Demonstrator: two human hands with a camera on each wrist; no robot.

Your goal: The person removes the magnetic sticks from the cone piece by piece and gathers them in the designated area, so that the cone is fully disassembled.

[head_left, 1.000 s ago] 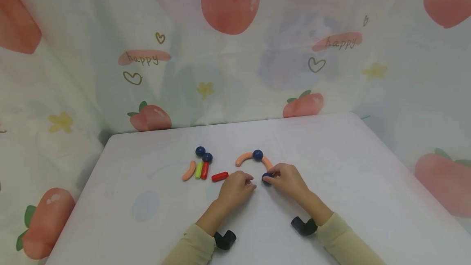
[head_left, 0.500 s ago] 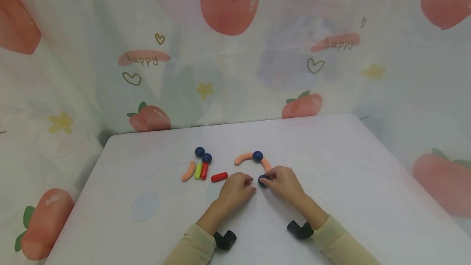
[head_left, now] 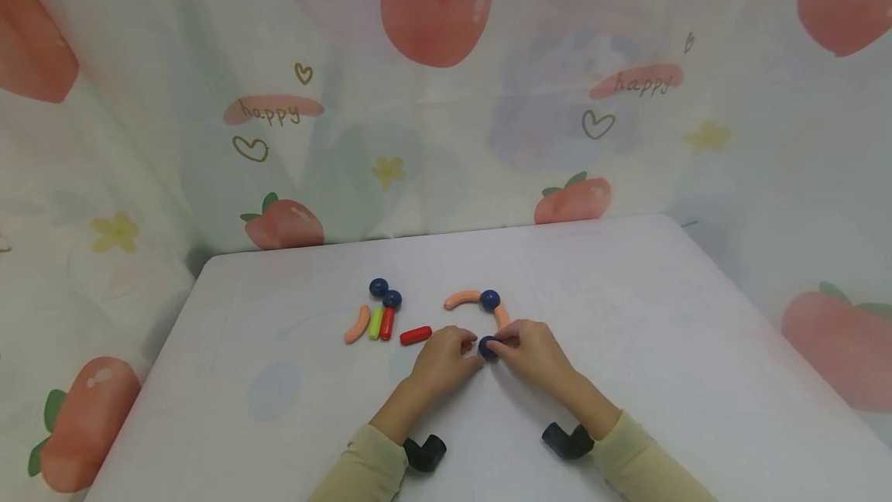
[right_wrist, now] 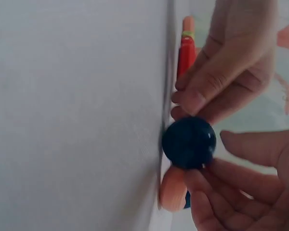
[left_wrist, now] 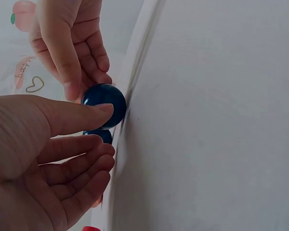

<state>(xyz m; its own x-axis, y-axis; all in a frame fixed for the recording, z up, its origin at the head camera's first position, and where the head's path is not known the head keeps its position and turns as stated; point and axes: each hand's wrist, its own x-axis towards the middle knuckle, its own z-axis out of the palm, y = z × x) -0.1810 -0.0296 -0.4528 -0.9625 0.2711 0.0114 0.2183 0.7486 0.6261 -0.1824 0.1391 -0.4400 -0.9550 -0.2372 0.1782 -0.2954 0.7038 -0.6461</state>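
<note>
A dark blue ball (head_left: 487, 348) sits between the two hands, in front of a curved peach-coloured rod (head_left: 502, 316). My right hand (head_left: 535, 351) holds this ball by thumb and fingers; in the right wrist view the ball (right_wrist: 189, 143) meets the rod's end. Its fingers also lie along that rod. My left hand (head_left: 446, 360) is just left of the ball, fingers loosely bent, its thumb overlapping the ball (left_wrist: 104, 106) in the left wrist view. A second blue ball (head_left: 490, 300) joins the rod to another curved peach rod (head_left: 462, 300), making an arc.
Left of the hands lie a red rod (head_left: 416, 335), another red rod (head_left: 387, 324), a light green rod (head_left: 375, 324) and a curved peach rod (head_left: 358, 324). Two blue balls (head_left: 379, 287) sit behind them. A patterned cloth (head_left: 446, 138) hangs behind the white table (head_left: 279, 316).
My right hand has moved the held ball left and slightly nearer, toward my left hand. The attached arc has swung a little with it. The left hand has hardly moved.
</note>
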